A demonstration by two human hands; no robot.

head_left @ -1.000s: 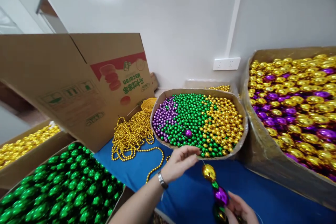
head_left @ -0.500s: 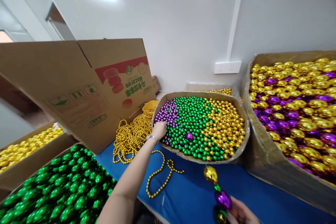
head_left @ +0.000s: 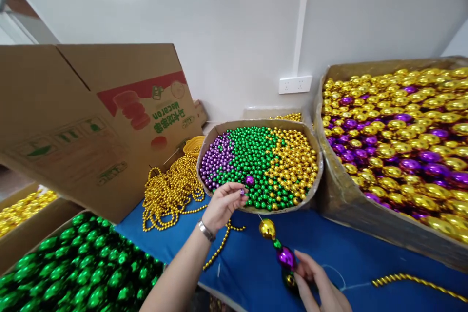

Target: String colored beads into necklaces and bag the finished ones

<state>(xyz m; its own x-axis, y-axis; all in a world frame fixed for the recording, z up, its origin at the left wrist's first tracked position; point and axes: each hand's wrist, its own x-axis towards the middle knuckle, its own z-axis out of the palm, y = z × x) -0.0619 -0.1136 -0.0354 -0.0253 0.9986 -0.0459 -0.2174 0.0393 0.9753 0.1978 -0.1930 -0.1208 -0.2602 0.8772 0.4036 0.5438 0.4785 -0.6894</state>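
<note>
My left hand hovers at the near rim of a round cardboard tray of small purple, green and gold beads. Its fingertips pinch a small purple bead. My right hand sits low at the frame's bottom edge, fingers closed on a strand of large beads: a gold one on top, a small green one, then a purple one. A thin needle or wire pokes up from the gold bead. One larger purple bead lies among the green beads in the tray.
Blue cloth covers the table. A big box of large gold and purple beads stands right, a box of large green beads left, gold ones far left. Gold bead strings lie beside an open carton. Another gold string lies at right.
My left hand left the purple patch of the tray and drew back to its near rim with a small purple bead pinched. The view shifted right, showing a gold string on the cloth.
</note>
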